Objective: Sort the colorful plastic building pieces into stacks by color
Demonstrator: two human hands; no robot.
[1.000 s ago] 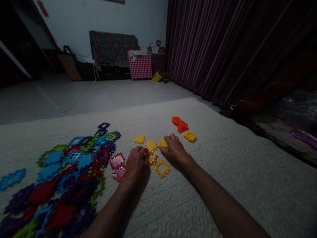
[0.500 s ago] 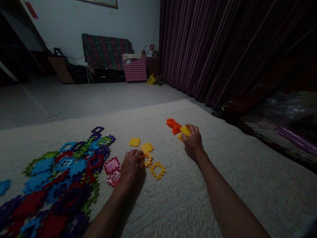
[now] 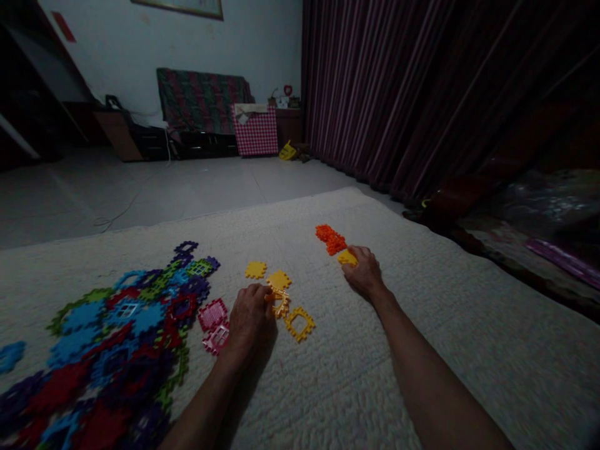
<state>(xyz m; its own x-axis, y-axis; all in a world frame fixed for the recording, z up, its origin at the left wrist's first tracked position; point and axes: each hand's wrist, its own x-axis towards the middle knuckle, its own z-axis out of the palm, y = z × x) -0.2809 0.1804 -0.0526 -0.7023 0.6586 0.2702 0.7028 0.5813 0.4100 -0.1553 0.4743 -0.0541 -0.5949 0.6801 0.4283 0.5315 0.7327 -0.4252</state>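
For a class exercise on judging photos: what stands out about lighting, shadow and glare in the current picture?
Head view: dim overall, the curtain sinking towards black at far right; head view: soft shadow beside the left hand; head view: small pale glints on the pink pieces.

a cream quilted fabric cover carries a sprawling heap of blue, red, purple and green notched plastic pieces. to its right lie two pink notched squares, two solid yellow notched squares, a yellow open-centred frame and an orange notched cluster.
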